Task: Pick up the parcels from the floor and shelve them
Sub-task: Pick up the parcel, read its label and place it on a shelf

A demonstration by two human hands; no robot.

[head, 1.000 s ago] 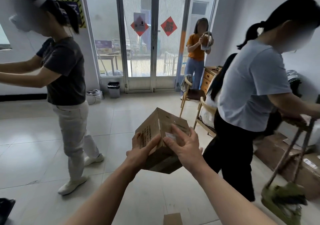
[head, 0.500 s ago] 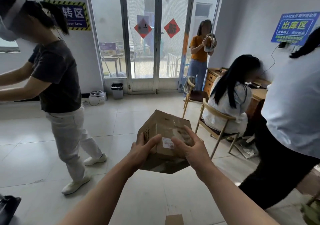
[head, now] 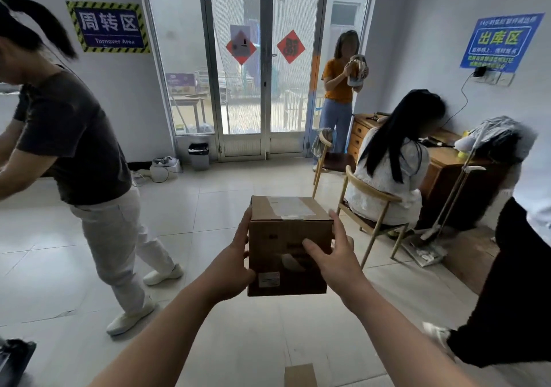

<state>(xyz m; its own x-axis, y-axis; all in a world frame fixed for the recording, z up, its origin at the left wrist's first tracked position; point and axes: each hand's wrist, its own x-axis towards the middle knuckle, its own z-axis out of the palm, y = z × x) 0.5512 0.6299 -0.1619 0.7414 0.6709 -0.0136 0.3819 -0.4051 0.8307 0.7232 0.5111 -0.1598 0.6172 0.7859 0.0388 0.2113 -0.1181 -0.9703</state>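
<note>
A pale tiled floor [head: 193, 213] spreads beneath the cardboard parcel [head: 287, 237], which is held in mid-air at the centre of the scene, taped top face up, with a small white label low on its near face. Far beyond the parcel stand glass double doors [head: 262, 67] bearing two red diamond decorations. Left of the parcel a person in a dark T-shirt [head: 74, 136] and pale trousers leans away with arms out. Right of it a long-haired person [head: 387, 172] sits on a wooden chair at a wooden desk [head: 447, 177], and behind them another person in an orange top [head: 340, 82] holds a headset. A "Turnover Area" sign [head: 108, 27] hangs high to the parcel's left, a blue sign [head: 501, 43] high to its right. The left hand [head: 235, 264] grips the parcel's left side, fingers running up that side and thumb at the near face; the right hand [head: 337, 255] grips the right edge, thumb spread across the near face and fingers round the side. A grey waste bin [head: 199, 155] stands beyond the parcel, by the doors. Part of a small cardboard box [head: 299, 374] lies on the floor directly below the parcel.
</note>
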